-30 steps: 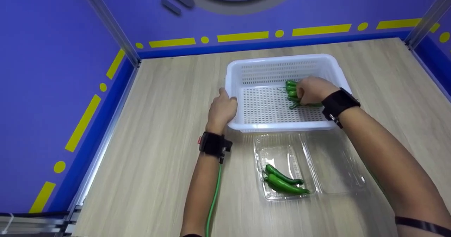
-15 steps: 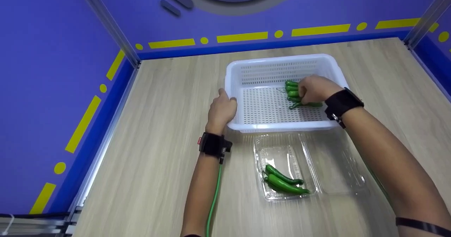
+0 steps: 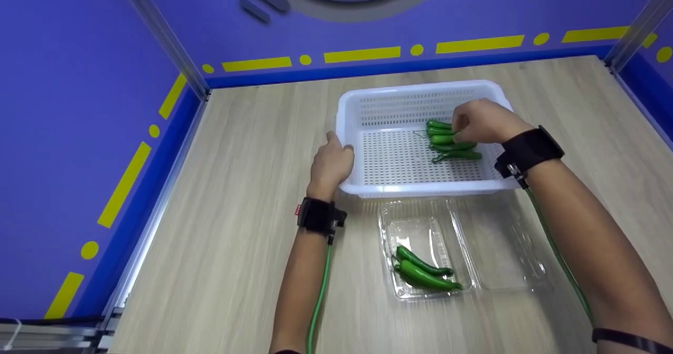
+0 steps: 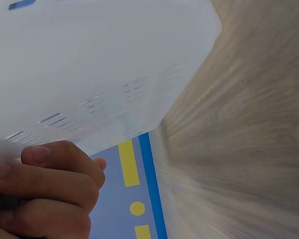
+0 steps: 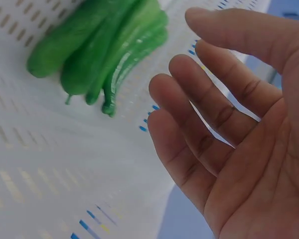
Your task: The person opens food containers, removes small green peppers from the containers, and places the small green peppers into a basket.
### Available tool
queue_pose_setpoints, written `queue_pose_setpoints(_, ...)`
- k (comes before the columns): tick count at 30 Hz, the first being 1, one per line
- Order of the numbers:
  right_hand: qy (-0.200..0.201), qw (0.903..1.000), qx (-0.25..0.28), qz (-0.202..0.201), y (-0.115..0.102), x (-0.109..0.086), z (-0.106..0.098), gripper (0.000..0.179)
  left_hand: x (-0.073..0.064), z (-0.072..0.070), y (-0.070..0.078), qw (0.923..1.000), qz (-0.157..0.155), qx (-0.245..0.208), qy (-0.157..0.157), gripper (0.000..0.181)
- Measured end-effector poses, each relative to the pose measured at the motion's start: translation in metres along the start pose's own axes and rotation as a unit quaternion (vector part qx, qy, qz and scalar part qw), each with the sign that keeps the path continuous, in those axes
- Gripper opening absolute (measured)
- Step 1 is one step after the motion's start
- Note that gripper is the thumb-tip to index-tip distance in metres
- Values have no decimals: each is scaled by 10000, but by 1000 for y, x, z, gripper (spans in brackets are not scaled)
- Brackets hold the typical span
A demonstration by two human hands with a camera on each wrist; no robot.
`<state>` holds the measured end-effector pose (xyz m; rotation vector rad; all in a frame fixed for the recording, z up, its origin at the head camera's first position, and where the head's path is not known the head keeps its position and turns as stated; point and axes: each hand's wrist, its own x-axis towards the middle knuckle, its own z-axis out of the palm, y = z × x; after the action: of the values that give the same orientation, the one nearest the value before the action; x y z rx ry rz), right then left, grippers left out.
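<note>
My left hand [image 3: 332, 160] grips the left rim of a white perforated plastic basket [image 3: 420, 188]; in the left wrist view its curled fingers [image 4: 65, 181] show at the basket's edge. Several green chili peppers [image 3: 456, 155] lie side by side on the basket floor, toward its right. Over them is my right hand [image 3: 486, 121], its fingers relaxed and nothing held. The right wrist view has that hand with palm and fingertips apart from the peppers [image 5: 89, 55]. Nearer me, a clear hinged plastic container [image 3: 386, 228] has green chili peppers [image 3: 428, 276] in its left half.
The container's lid half [image 3: 505, 254] lies flat to the right, close to the basket's front wall. A wooden table [image 3: 236, 212] bears everything, with blue panels [image 3: 79, 133] behind and at the sides. Green cables [image 3: 322, 291] run along both forearms.
My right hand has let go of the peppers and lifted up and to the right, uncovering more of them. The left hand, basket and container have stayed in place.
</note>
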<state>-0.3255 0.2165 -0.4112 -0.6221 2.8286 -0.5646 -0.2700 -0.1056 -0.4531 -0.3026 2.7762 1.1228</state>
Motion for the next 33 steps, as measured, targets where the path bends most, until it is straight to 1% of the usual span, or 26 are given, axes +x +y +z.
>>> queue_pose_setpoints(3, 113, 9999, 60, -34, -1, -4, -4, 12, 0, 0, -1, 9999, 71, 90, 14, 67)
queue_pose_setpoints(6, 228, 9995, 211, 31, -1, -8, -7, 11, 0, 1, -1, 9998, 139, 148, 39, 66)
queue_pose_setpoints(9, 386, 9986, 347, 109, 0, -12, -10, 11, 0, 1, -1, 9998, 123, 134, 47, 63)
queue_pose_setpoints(12, 566, 9974, 450, 79, 0, -15, -13, 11, 0, 1, -1, 9998, 72, 186, 77, 60)
queue_pose_setpoints(16, 764, 9953, 596, 21, -3, -21, -18, 12, 0, 0, 0, 9997, 30, 220, 72, 62)
queue_pose_setpoints(21, 1015, 9919, 768, 23, -11, -32, -24, 12, -1, 0, 0, 10000, 7, 75, 45, 64)
queue_pose_setpoints(25, 1256, 9885, 832, -98, -17, -40, -25, 12, -1, 0, 1, 10000, -19, 42, 45, 63)
queue_pose_setpoints(28, 1473, 9849, 872, -278, -22, -46, -25, 11, -1, 1, 1, 10000, -23, 41, 48, 63)
queue_pose_setpoints(33, 1812, 9776, 884, -600, -32, -56, -25, 8, -1, 0, 1, 9999, 62, 140, 48, 65)
